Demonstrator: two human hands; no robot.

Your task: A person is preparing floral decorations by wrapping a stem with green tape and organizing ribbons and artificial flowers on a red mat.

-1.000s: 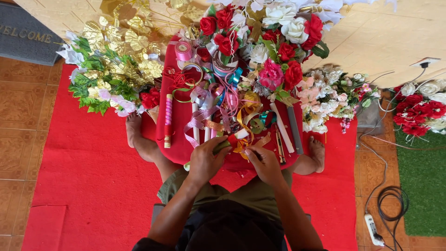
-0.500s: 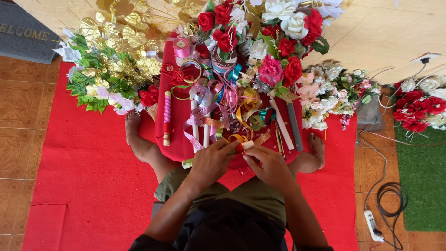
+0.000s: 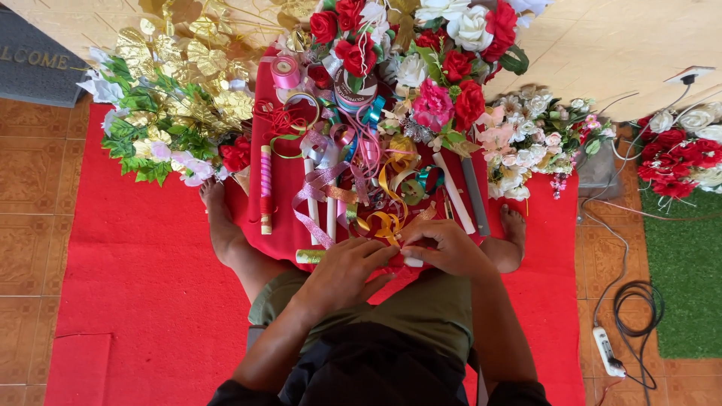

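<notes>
Seated on a red mat [image 3: 135, 301], a person's left hand [image 3: 347, 272] and right hand [image 3: 442, 248] meet over a small white roll [image 3: 413, 262], fingers curled around it; the grip itself is partly hidden. Beyond lie tangled ribbons [image 3: 353, 180] and artificial flowers [image 3: 444, 83]; a steady, close pinch would likely keep the piece from slipping.

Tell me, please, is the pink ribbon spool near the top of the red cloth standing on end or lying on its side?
Lying on its side: the pink ribbon spool shows its wound band and part of one round rim.
</notes>
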